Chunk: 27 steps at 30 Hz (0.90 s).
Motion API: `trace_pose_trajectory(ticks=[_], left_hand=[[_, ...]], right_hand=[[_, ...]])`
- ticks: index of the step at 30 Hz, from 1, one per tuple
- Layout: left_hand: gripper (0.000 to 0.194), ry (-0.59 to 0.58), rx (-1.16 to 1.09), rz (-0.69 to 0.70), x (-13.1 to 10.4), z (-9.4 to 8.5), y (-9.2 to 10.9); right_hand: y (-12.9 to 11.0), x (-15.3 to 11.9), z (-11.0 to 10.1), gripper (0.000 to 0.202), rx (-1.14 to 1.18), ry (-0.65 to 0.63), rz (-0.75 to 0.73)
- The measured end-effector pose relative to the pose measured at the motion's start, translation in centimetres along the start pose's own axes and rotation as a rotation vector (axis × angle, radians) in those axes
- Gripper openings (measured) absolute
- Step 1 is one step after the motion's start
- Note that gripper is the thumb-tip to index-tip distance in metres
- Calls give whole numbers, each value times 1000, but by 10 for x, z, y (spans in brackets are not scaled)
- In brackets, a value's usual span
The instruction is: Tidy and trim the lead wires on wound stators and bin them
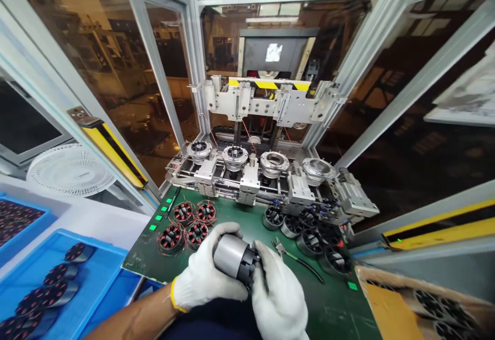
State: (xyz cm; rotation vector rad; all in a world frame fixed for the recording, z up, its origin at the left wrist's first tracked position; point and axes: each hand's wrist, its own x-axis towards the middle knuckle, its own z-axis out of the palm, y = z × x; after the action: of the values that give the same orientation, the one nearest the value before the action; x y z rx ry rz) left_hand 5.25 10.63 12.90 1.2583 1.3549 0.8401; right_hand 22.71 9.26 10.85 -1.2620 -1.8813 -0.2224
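Over the near part of the green table, a motor stator lies tilted between my gloved hands. Its outside is bare grey metal, and black plastic shows at the right end. My left hand wraps the metal body from the left. My right hand closes on the black end, its fingertips partly hidden. Just beyond my left hand sit several wound stators with red parts and loose copper-coloured wire. Several black-lined stators without visible wire are grouped to the right. Green-handled cutting pliers lie beside my right hand.
A winding machine spans the table's far edge; black-lined stators sit in its two left ring holders. Yellow light-curtain bars flank the opening. Blue trays with wound stators stand left, a cardboard box right, a white fan far left.
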Motion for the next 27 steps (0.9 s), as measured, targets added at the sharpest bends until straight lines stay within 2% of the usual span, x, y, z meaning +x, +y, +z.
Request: trace_pose_trajectory(ticks=[4, 11, 15, 19, 22, 25, 27], left_hand=[[98, 31, 68, -7, 1, 0, 1], [94, 58, 22, 44, 1, -4, -5], [96, 24, 97, 19, -2, -2, -1], [97, 12, 84, 46, -3, 4, -2], [85, 74, 42, 132, -2, 7, -6], [73, 178, -47, 321, 0, -1, -6], [64, 160, -85, 471, 2, -11, -3]], right_hand=[[-3, 3, 0, 33, 4, -5, 20], [-4, 0, 8, 29, -44, -21, 108], [-6, -4, 11, 30, -56, -46, 74], [-11, -7, 18, 40, -33, -36, 26], [-11, -6, 19, 43, 75, -31, 43], [-9, 0, 9, 36, 296, -99, 249], [-10, 5, 0, 32, 537, -230, 380]])
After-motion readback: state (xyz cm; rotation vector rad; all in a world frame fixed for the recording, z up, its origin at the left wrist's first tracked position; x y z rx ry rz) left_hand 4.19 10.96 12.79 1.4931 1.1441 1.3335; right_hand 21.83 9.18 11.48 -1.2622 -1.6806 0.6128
